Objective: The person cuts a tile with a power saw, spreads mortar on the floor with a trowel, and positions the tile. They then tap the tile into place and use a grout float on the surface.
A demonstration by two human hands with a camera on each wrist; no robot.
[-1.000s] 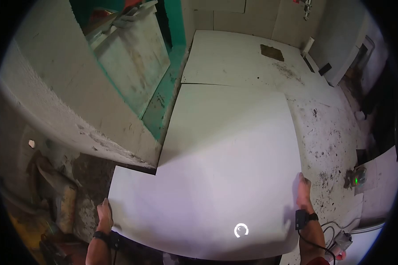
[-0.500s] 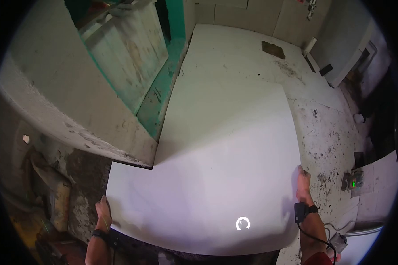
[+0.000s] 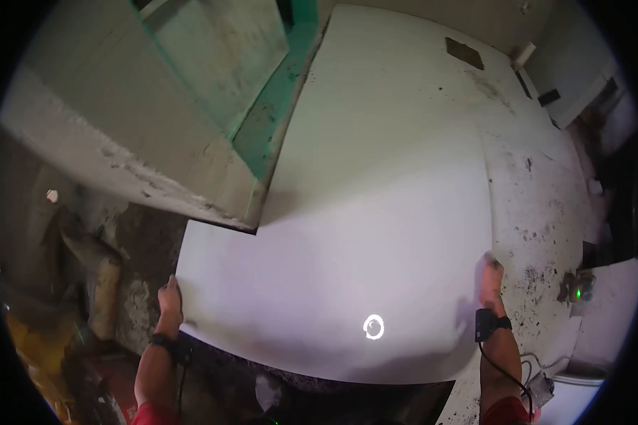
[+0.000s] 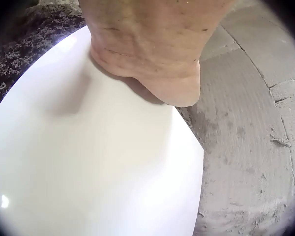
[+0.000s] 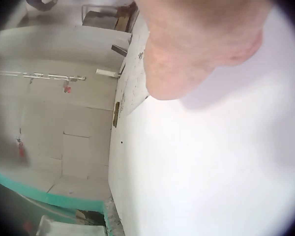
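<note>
A large glossy white sheet [image 3: 376,248] lies lengthwise before me, its left side stepped round the end of a wall. In the head view my left hand [image 3: 169,296] grips the left edge near the front corner; my right hand [image 3: 492,282] grips the right edge. The left wrist view has the heel of the left hand [image 4: 152,59] over the sheet's edge, with the fingers hidden. From the right wrist, the right hand [image 5: 196,54] overlaps the white surface [image 5: 211,162], its fingers out of sight too.
The rough wall end [image 3: 191,170] juts in at left, beside a green-edged opening [image 3: 262,134]. A speckled white surface [image 3: 535,205] runs along the right, with a rectangular cut-out [image 3: 465,53] at the far end. A pipe [image 3: 106,283] stands at lower left; a cable [image 3: 507,372] hangs by the right forearm.
The dark gap along the sheet's far edge has disappeared. The head view has tilted down, so the scene sits higher. Both hands keep their grip on the side edges.
</note>
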